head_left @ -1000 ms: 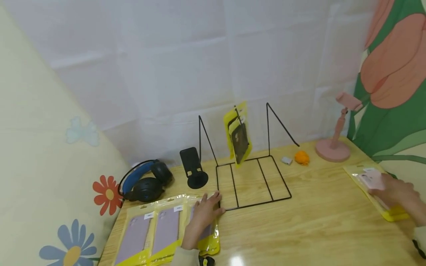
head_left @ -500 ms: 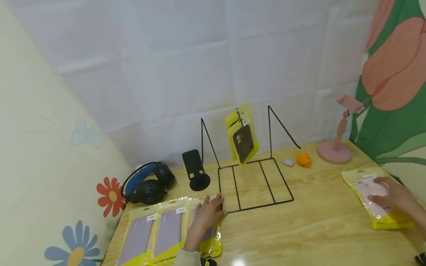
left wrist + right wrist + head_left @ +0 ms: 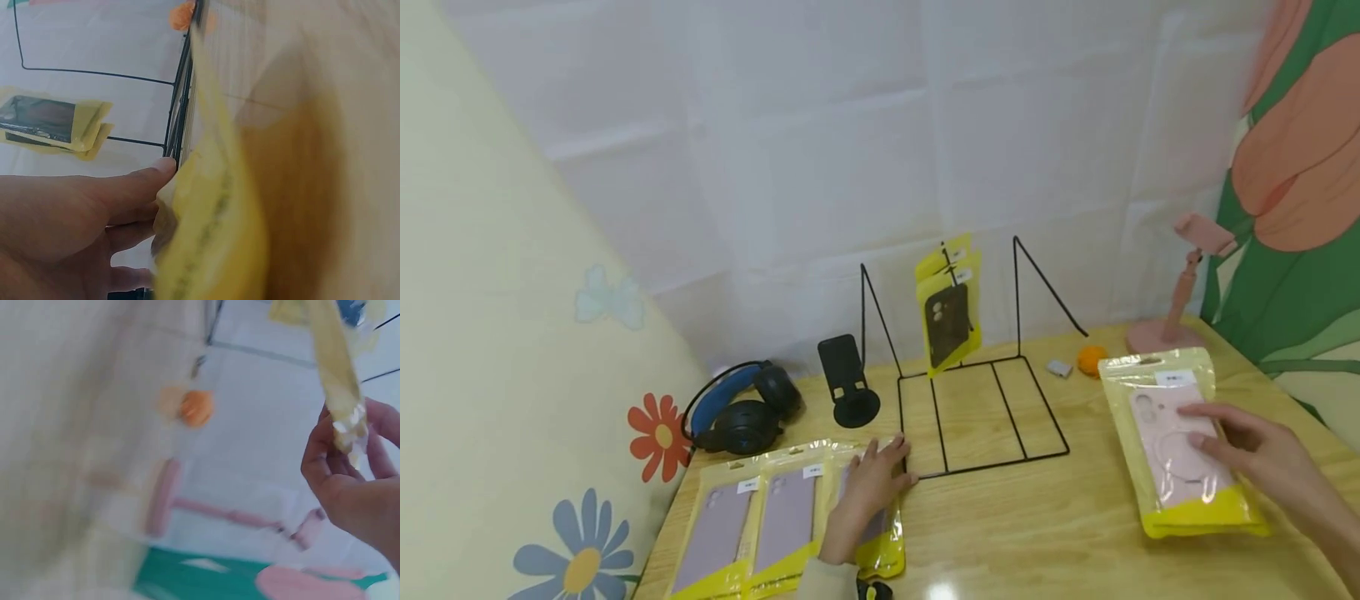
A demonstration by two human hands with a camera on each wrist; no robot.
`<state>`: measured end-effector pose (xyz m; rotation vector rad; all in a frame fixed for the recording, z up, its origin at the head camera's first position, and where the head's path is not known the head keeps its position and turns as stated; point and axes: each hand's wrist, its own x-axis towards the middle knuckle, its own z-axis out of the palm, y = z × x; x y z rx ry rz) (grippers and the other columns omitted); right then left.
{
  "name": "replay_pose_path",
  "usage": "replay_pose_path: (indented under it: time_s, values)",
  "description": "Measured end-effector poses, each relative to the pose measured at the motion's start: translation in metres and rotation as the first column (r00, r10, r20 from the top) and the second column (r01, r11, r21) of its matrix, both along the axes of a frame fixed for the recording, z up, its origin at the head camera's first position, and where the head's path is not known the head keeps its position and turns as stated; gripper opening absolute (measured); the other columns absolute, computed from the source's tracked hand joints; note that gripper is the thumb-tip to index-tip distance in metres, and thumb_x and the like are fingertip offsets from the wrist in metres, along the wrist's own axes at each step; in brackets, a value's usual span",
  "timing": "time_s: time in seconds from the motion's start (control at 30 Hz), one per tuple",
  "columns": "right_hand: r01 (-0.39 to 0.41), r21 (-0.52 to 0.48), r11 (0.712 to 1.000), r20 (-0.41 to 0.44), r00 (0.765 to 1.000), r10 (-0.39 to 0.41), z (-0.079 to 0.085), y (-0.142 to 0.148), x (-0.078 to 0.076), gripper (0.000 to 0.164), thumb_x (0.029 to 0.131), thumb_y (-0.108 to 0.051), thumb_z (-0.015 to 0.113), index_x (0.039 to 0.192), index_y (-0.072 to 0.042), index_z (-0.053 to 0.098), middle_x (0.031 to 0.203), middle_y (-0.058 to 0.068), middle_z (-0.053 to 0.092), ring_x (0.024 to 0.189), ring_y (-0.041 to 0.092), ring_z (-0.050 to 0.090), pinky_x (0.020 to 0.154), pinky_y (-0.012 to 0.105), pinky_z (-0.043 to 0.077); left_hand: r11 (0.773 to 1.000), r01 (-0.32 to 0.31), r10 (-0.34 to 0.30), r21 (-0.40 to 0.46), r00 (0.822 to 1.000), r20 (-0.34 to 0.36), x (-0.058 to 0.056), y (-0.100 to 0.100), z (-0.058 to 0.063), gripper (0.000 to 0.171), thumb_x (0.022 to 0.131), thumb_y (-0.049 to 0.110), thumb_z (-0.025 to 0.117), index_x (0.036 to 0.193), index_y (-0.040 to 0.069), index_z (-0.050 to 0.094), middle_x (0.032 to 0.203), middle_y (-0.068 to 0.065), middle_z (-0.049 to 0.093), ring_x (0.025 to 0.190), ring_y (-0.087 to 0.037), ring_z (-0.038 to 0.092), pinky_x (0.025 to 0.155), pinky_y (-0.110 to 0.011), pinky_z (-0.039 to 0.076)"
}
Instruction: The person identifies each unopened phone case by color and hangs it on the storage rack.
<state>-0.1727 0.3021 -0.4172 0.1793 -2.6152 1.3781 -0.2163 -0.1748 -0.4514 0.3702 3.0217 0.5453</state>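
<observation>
Headphones [image 3: 747, 427], orange ball [image 3: 1090, 362], pink stand [image 3: 1177, 302] partly behind packet [image 3: 1172, 442], right hand [image 3: 1258, 454] pinching it, left hand [image 3: 868, 483] spread beside rack [image 3: 1009, 411]

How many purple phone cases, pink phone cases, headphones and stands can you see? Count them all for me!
Purple phone cases showing, one partly under the left hand: 3
Pink phone case showing, in the packet the right hand holds: 1
Headphones: 1
Stands, a black stand and a pink stand: 2
Total: 7
</observation>
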Motion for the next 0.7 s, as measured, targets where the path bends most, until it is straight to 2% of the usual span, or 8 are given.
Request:
replay_pose_path:
  time_s: [0.1, 0.23, 0.43, 0.57, 0.7]
  values:
    - [-0.064, -0.038, 0.997, -0.079, 0.995, 0.061, 0.016, -0.019, 0.011, 0.034, 0.092, -0.015, 0.067, 0.125, -0.011, 0.064, 0.117, -0.032, 0.053, 0.094, -0.013, 0.053, 0.072, 0.009, 0.048, 1.000, -0.002, 0.002, 0.007, 1.000, 0.010, 0.000, 0.000, 0.001, 0.055, 0.089, 0.030, 0.067, 0.136, 0.004, 0.054, 0.147, -0.013, 0.044, 0.135, -0.050, 0.030, 0.103, -0.070, 0.023]
    - [-0.150, -0.064, 0.987, -0.190, 0.972, 0.136, 0.031, -0.042, 0.024, 0.033, 0.089, -0.002, 0.067, 0.121, -0.009, 0.066, 0.121, -0.016, 0.062, 0.096, -0.005, 0.058, 0.074, 0.011, 0.050, 1.000, -0.002, 0.002, 0.011, 1.000, 0.016, 0.001, 0.000, 0.002, 0.055, 0.090, 0.030, 0.067, 0.136, 0.004, 0.054, 0.147, -0.013, 0.044, 0.135, -0.049, 0.030, 0.103, -0.070, 0.023]
    - [-0.162, -0.049, 0.986, -0.335, 0.932, 0.136, 0.044, -0.063, 0.031, 0.032, 0.083, 0.009, 0.068, 0.112, -0.003, 0.069, 0.110, -0.009, 0.068, 0.096, -0.001, 0.060, 0.079, 0.010, 0.048, 1.000, 0.001, -0.001, 0.014, 1.000, 0.005, 0.001, 0.000, 0.001, 0.054, 0.090, 0.030, 0.067, 0.136, 0.004, 0.054, 0.146, -0.013, 0.045, 0.135, -0.050, 0.030, 0.103, -0.070, 0.023]
    - [-0.149, -0.058, 0.987, -0.362, 0.924, 0.119, 0.048, -0.069, 0.028, 0.033, 0.082, 0.010, 0.069, 0.111, -0.004, 0.070, 0.109, -0.008, 0.067, 0.093, 0.000, 0.062, 0.080, 0.009, 0.048, 1.000, 0.001, -0.001, 0.016, 1.000, -0.002, 0.001, 0.000, 0.000, 0.054, 0.089, 0.030, 0.068, 0.135, 0.004, 0.055, 0.146, -0.013, 0.046, 0.134, -0.050, 0.031, 0.102, -0.070, 0.024]
    - [-0.163, -0.090, 0.983, -0.333, 0.935, 0.124, 0.051, -0.072, 0.023, 0.032, 0.084, 0.007, 0.068, 0.114, -0.003, 0.069, 0.112, -0.007, 0.066, 0.093, 0.001, 0.062, 0.078, 0.011, 0.050, 1.000, -0.007, 0.007, 0.016, 1.000, 0.007, 0.000, 0.000, -0.001, 0.054, 0.090, 0.029, 0.067, 0.136, 0.005, 0.055, 0.146, -0.012, 0.045, 0.135, -0.050, 0.030, 0.103, -0.070, 0.022]
